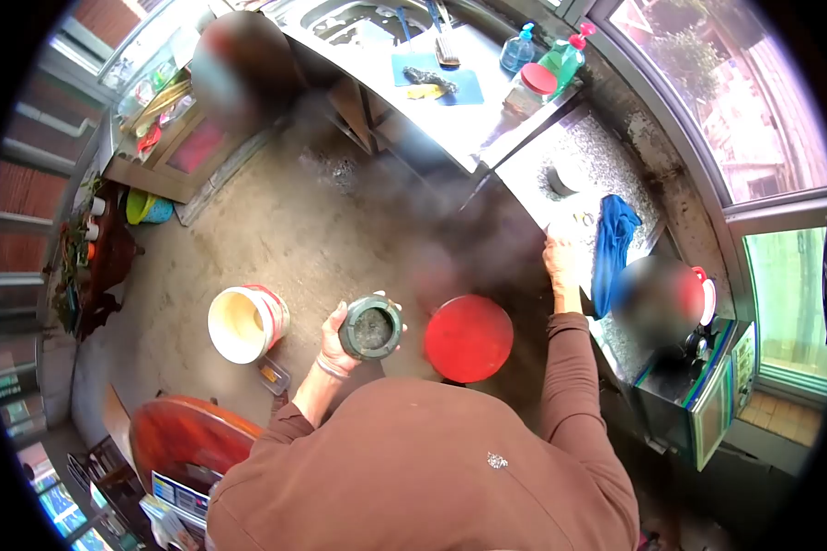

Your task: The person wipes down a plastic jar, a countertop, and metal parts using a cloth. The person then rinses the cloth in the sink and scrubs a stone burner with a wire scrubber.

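Note:
My left hand (335, 335) is wrapped around a round, dark green ashtray (374, 327) with a notched rim and grey matter inside. It is held in front of my body above the floor, between a white bucket and a red round stool. My right hand (561, 259) reaches out to the speckled counter, its fingers curled; glare hides what they hold, if anything. A blue cloth (613, 248) lies crumpled just right of that hand. Beyond it on the counter stands a small round cup-like thing (565, 179).
The white bucket (239, 325) and red stool (469, 338) stand on the floor. A white worktop (386, 60) carries soap bottles (560, 62), a red-lidded jar (535, 83) and a blue board (464, 87). Behind my left arm is a red wooden chair (188, 432).

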### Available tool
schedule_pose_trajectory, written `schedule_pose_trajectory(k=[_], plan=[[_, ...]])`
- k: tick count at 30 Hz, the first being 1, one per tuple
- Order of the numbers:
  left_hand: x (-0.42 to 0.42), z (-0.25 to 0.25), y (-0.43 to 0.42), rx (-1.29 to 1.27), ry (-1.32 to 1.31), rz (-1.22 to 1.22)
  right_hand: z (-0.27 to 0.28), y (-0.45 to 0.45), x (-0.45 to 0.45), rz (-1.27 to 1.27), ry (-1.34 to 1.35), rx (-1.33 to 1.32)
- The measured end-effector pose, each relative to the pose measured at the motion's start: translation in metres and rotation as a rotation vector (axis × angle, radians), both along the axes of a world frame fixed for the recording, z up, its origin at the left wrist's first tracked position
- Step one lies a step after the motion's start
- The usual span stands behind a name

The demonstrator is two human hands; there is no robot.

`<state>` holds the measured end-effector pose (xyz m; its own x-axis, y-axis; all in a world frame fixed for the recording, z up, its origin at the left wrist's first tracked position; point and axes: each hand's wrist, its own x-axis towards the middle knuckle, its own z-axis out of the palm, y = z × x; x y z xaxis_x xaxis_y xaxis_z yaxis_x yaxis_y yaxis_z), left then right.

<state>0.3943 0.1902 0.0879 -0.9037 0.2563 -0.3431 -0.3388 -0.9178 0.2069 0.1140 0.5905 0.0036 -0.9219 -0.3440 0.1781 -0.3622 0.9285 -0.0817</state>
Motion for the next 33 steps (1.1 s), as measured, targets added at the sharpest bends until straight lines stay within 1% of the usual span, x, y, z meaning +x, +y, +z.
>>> schedule_pose_trajectory(k=[3, 4, 6, 7, 10, 13, 17, 19, 20, 21, 23, 24, 25, 26, 27, 28, 29, 30, 31, 32, 33], plan=[[0.0, -0.001, -0.064, 0.056, -0.013, 0.074, 0.019, -0.02, -0.004, -0.02, -0.062, 0.107], [0.002, -0.001, -0.085, 0.065, -0.019, 0.114, 0.017, -0.022, -0.004, -0.059, -0.068, 0.094], [0.011, 0.0, -0.125, -0.001, -0.091, 0.192, 0.031, -0.033, 0.001, -0.11, -0.097, 0.095], [0.019, 0.0, -0.143, -0.032, -0.132, 0.248, 0.048, -0.046, 0.004, -0.135, -0.119, 0.118], [0.039, 0.001, -0.186, -0.112, -0.183, 0.378, 0.005, -0.025, -0.006, -0.211, -0.099, 0.01], [0.056, 0.01, -0.21, -0.191, -0.243, 0.508, 0.077, -0.073, 0.005, -0.212, -0.12, 0.207], [0.062, 0.026, -0.225, -0.265, -0.273, 0.659, 0.043, -0.055, 0.005, -0.254, -0.118, 0.025], [0.065, 0.031, -0.233, -0.286, -0.211, 0.613, 0.027, -0.049, 0.004, -0.278, -0.106, -0.093], [0.068, 0.034, -0.238, -0.299, -0.177, 0.595, -0.004, -0.03, 0.002, -0.259, -0.099, -0.236], [0.069, 0.035, -0.241, -0.309, -0.138, 0.584, -0.005, -0.03, -0.001, -0.23, -0.075, -0.135], [0.061, 0.025, -0.25, -0.336, -0.153, 0.69, -0.005, -0.031, -0.005, -0.172, -0.016, 0.075], [0.06, 0.018, -0.251, -0.342, -0.173, 0.743, -0.006, -0.029, -0.005, -0.169, -0.032, 0.087], [0.037, 0.044, -0.24, -0.172, 0.064, 0.616, -0.004, -0.026, -0.005, -0.171, -0.016, 0.079], [0.027, 0.049, -0.243, -0.173, 0.057, 0.587, -0.003, -0.024, -0.005, -0.169, -0.007, 0.071], [0.011, 0.053, -0.244, 0.057, 0.075, 0.639, -0.006, -0.024, -0.005, -0.163, -0.006, 0.061], [-0.003, 0.042, -0.256, -0.225, 0.002, 0.581, -0.008, -0.021, -0.007, -0.168, -0.116, -0.015], [-0.024, 0.045, -0.261, -0.105, 0.025, 0.602, -0.007, -0.024, -0.005, -0.296, -0.201, -0.177], [-0.043, 0.046, -0.267, -0.055, 0.102, 0.594, -0.02, -0.013, -0.009, -0.223, -0.163, -0.146], [-0.062, 0.048, -0.271, 0.011, 0.211, 0.564, -0.015, -0.011, -0.013, -0.122, -0.171, 0.081], [-0.08, 0.053, -0.274, -0.044, 0.303, 0.506, -0.022, -0.004, -0.016, -0.083, -0.133, 0.076], [-0.098, 0.058, -0.276, -0.059, 0.326, 0.494, -0.047, 0.019, -0.019, 0.022, 0.003, 0.119]])
